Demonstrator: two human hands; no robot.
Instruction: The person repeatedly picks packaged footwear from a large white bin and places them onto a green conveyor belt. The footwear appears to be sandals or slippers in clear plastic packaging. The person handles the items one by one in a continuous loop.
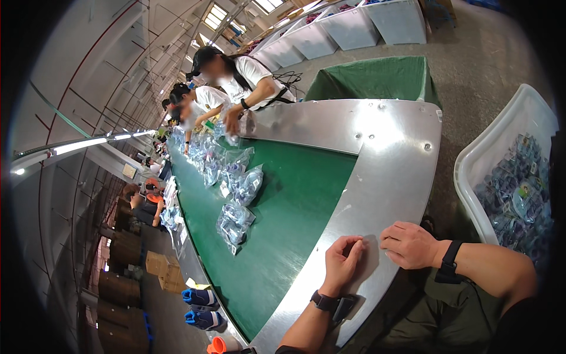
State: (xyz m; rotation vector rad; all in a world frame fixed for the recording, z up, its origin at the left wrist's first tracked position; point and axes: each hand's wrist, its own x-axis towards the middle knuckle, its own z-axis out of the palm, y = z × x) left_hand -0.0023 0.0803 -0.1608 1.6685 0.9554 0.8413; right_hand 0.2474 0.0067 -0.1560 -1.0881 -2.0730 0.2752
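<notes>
My left hand [344,263] rests over the steel end plate [377,194] of a conveyor, its fingers curled in toward the thumb with nothing seen in them. Just to its right, my right hand [411,244] is also curled, knuckles up, at the plate's near edge. A small gap separates the two hands, and neither holds anything I can see. Ahead, on the green belt [289,218], clear plastic bags [234,227] with bluish contents lie apart from my hands. The nearest bag is left of my left hand.
A white tub [469,171] of similar bags stands at my right. Beyond the plate is a green-lined bin [371,76]; white bins [348,29] line the back. A co-worker [242,76] handles bags at the belt's far side. Blue shoes [203,318] and an orange cup [221,344] sit left.
</notes>
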